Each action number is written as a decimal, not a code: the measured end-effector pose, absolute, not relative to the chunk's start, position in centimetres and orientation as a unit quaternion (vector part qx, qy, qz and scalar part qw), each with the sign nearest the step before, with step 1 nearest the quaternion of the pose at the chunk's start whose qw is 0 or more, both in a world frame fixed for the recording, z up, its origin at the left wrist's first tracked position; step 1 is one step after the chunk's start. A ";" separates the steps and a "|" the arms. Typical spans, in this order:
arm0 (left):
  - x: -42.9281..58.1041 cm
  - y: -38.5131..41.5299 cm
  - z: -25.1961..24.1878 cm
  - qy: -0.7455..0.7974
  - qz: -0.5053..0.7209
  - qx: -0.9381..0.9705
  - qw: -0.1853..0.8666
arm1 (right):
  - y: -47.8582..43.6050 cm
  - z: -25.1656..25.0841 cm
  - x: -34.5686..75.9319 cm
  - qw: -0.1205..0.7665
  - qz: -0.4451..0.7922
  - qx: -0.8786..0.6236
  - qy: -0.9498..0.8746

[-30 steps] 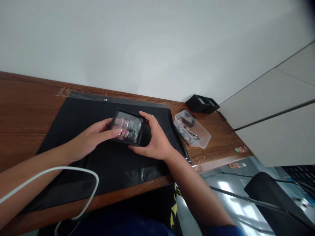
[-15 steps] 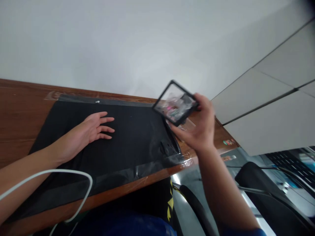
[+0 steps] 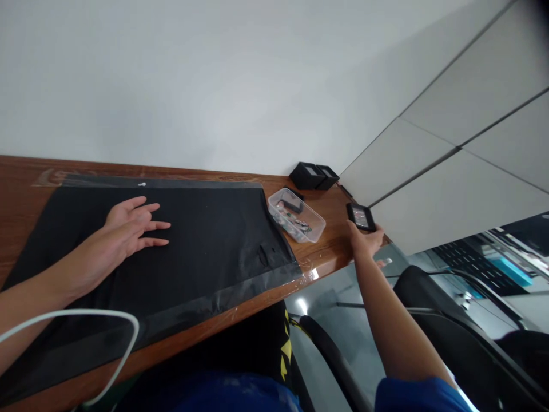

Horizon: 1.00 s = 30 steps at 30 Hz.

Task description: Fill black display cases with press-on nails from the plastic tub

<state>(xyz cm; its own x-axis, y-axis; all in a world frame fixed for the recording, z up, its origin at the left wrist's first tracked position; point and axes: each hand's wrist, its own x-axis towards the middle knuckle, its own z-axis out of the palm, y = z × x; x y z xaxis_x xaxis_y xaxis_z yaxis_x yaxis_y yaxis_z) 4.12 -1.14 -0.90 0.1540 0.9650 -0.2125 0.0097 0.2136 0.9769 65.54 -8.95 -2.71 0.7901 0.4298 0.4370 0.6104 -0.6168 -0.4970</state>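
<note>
My right hand [image 3: 363, 239] is stretched far out to the right end of the wooden desk [image 3: 330, 247], its fingers round the near edge of a small black framed box [image 3: 361, 217] with a clear lid and coloured pieces inside. The box lies low at the desk's right corner. My left hand [image 3: 131, 224] rests flat and open on the black mat [image 3: 206, 252], fingers spread, holding nothing.
A clear plastic tub [image 3: 296, 214] with small parts stands right of the mat. Two black open boxes [image 3: 313, 175] sit at the back by the wall. A white cable [image 3: 107, 320] loops over my left forearm. A black chair [image 3: 446, 320] stands at lower right.
My right hand carried the black box from above the mat out to the desk's far right corner and lowered it. My left hand let go and lies flat on the mat.
</note>
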 end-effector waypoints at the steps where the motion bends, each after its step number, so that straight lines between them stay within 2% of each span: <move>1: 4.1 -1.1 -0.9 0.513 0.404 0.475 0.589 | -8.8 -3.0 65.8 0.317 -0.137 -0.901 -0.264; 4: 4.0 -1.2 -0.8 0.523 0.399 0.474 0.586 | -7.5 -3.3 66.5 0.305 -0.103 -0.919 -0.229; 8: 3.4 -1.2 -1.1 0.521 0.380 0.508 0.571 | -4.5 -3.0 67.1 0.255 -0.043 -0.921 -0.292; 18: 2.5 -0.4 -1.5 0.539 0.361 0.501 0.573 | -1.1 -3.6 66.3 0.195 -0.026 -0.867 -0.459; 23: 2.8 -0.4 -0.8 0.534 0.350 0.512 0.574 | -1.2 -3.2 64.0 0.158 -0.083 -0.739 -0.649; 27: 2.9 -0.4 -0.5 0.534 0.351 0.516 0.571 | 0.5 -3.2 60.6 0.138 -0.044 -0.665 -0.733; 30: 2.7 -0.4 -0.4 0.528 0.353 0.523 0.569 | 2.0 -3.7 58.8 0.168 -0.013 -0.643 -0.747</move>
